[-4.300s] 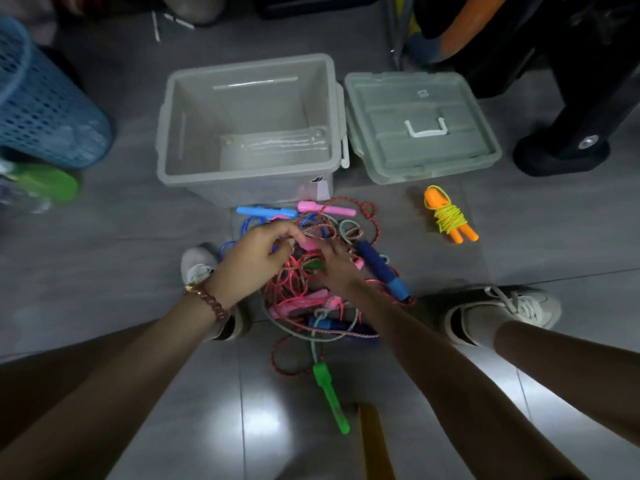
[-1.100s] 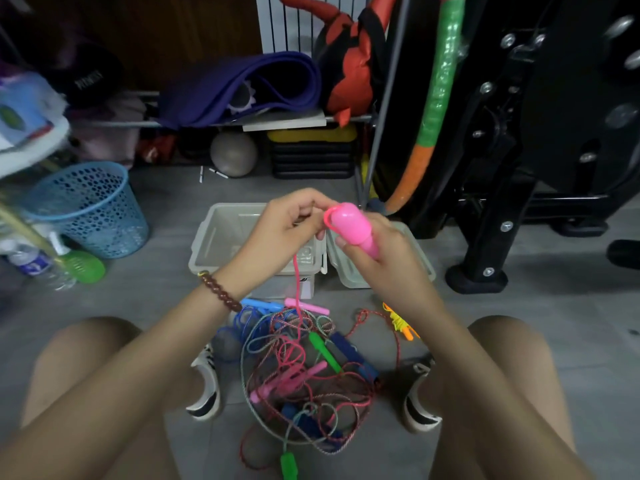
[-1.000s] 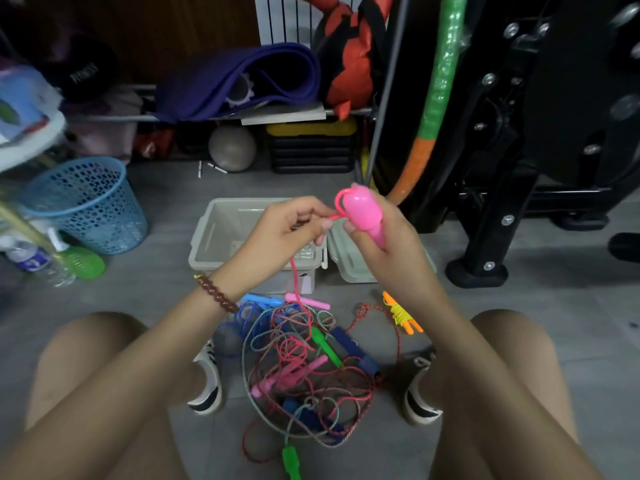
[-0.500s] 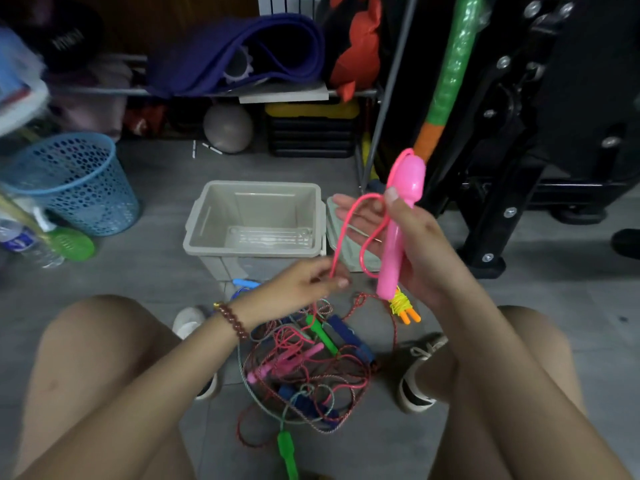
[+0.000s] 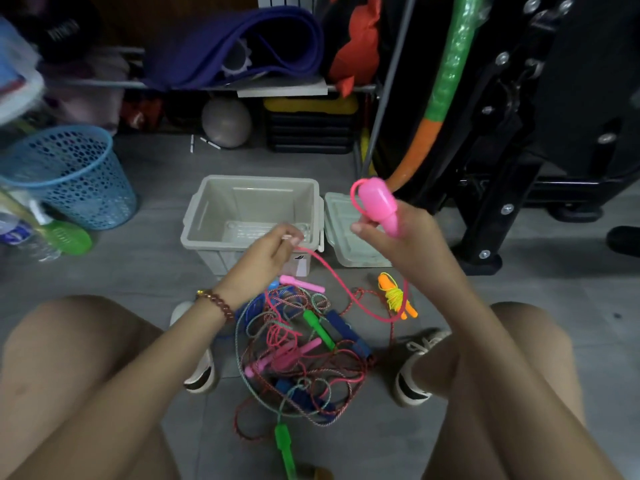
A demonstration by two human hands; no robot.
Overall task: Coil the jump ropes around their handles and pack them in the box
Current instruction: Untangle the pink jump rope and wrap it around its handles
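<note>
Hands above tangled jump-rope pile (image 5: 301, 358) on floor.
Right hand (image 5: 408, 233) gripping bulbous pink plastic handle (image 5: 379, 206), lower end hidden in fist; left hand (image 5: 266, 258) pinching thin pink cord (image 5: 332, 275); open grey plastic box (image 5: 194, 216) beyond.

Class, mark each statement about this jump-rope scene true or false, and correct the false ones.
1. The right hand grips the pink handle. True.
2. Coiled ropes already lie in the box. False: no rope shows inside it.
3. The left hand pinches the pink cord. True.
4. The lid is closed on the box. False: it lies beside the box on the floor.
</note>
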